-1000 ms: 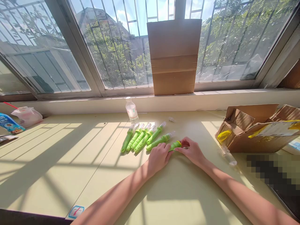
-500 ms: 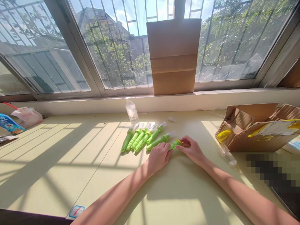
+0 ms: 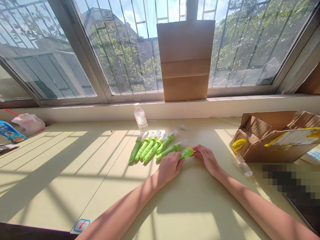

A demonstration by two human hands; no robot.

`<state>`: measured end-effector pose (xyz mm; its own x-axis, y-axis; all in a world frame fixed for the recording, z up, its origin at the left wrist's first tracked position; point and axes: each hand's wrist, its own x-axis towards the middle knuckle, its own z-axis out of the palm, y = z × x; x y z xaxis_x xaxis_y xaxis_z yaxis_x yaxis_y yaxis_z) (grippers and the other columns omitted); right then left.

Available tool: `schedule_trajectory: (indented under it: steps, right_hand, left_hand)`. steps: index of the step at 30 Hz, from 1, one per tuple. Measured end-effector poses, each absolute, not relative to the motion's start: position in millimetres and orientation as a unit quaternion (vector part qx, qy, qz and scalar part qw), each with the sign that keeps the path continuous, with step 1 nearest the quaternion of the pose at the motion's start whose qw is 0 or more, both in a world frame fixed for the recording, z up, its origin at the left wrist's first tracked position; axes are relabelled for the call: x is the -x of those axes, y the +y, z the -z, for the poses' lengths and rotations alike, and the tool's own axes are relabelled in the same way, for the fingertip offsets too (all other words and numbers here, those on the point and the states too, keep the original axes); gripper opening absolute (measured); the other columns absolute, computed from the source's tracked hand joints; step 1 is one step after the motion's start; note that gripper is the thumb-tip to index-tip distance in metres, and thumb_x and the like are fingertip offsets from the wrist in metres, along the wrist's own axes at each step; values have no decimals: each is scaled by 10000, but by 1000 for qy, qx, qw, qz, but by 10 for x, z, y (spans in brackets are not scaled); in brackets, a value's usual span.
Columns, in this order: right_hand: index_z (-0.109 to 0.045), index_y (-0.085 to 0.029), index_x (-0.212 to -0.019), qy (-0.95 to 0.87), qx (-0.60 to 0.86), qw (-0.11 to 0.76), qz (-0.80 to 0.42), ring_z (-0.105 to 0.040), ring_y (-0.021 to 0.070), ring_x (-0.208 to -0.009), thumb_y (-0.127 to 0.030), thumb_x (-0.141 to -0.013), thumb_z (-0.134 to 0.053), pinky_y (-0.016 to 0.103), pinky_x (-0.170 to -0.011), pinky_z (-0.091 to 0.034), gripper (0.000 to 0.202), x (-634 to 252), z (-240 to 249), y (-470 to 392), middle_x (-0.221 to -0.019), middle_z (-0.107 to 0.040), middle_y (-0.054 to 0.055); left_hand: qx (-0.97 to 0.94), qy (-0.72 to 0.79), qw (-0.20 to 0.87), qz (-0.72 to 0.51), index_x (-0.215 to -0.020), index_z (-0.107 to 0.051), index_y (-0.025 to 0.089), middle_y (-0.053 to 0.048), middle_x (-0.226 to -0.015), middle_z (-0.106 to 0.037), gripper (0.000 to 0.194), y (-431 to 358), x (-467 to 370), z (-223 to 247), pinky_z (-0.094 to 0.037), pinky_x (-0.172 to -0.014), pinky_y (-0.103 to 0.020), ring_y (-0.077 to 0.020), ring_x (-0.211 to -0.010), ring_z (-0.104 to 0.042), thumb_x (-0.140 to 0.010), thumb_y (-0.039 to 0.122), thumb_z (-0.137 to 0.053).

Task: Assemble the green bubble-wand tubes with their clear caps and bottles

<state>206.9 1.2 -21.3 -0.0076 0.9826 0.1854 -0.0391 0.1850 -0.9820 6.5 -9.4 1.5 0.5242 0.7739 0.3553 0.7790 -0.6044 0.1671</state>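
My left hand (image 3: pixel 170 164) is closed round the lower end of a green tube (image 3: pixel 187 153) with a yellow-green ring at its top. At that ringed end is my right hand (image 3: pixel 206 159), its fingers bent together; whatever they pinch is too small to make out. Several green tubes with clear caps lie side by side to the left, among them one (image 3: pixel 135 150) at the far left of the row and one (image 3: pixel 170 150) beside my left hand. Behind the row a small clear cap (image 3: pixel 183 127) lies on the table.
A clear bottle (image 3: pixel 141 119) stands behind the tubes. On the right are an open cardboard box (image 3: pixel 277 146) and a clear plastic tube (image 3: pixel 243 165). A blue packet (image 3: pixel 11 132) and a pinkish container (image 3: pixel 29 124) sit at the far left. Cardboard (image 3: pixel 186 61) leans against the window.
The fingers of my right hand have shifted slightly and show more of the tube's ringed end. My left hand keeps its hold almost unmoved.
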Motion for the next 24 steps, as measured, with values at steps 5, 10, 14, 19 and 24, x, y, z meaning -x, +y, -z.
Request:
schedule_trajectory:
  steps: [5, 10, 14, 19, 24]
  right_hand:
    - [-675, -187, -836, -496, 427, 567, -499, -662, 216, -749, -655, -808, -477, 355, -760, -507, 509, -2078, 208, 20, -818, -700, 69]
    - [-691, -182, -743, -456, 452, 610, -466, -666, 209, -725, -620, -815, -498, 355, -810, -487, 484, -2112, 192, 48, -788, -702, 73]
    - [-676, -180, -661, -402, 467, 656, -436, -664, 202, -673, -586, -809, -513, 330, -726, -501, 462, -2159, 151, 73, -752, -706, 81]
    - [-639, -196, -666, -274, 442, 668, -532, -651, 194, -625, -551, -774, -533, 289, -519, -488, 386, -2235, 105, 108, -727, -707, 72]
    - [-517, -209, -543, -185, 412, 674, -585, -623, 161, -552, -451, -773, -548, 298, -563, -517, 335, -2315, 117, 144, -603, -666, 45]
  left_hand:
    - [870, -447, -4, 208, -997, -544, 187, -45, -901, -639, 256, -90, -63, -10, -430, -615, -262, -180, -835, -607, -946, 355, -358]
    - [865, -455, -9, 211, -1010, -542, 191, -40, -886, -640, 289, -89, -59, -3, -431, -606, -262, -182, -811, -615, -955, 373, -324]
    - [865, -451, -10, 220, -998, -543, 193, -40, -870, -639, 283, -88, -60, -8, -436, -605, -266, -186, -801, -615, -951, 375, -331]
    - [863, -445, -2, 238, -978, -538, 197, -41, -853, -635, 278, -85, -59, -3, -438, -602, -273, -184, -780, -611, -951, 379, -330]
    - [864, -437, 2, 250, -975, -539, 194, -41, -843, -634, 273, -80, -59, 10, -437, -599, -273, -181, -772, -608, -951, 374, -336]
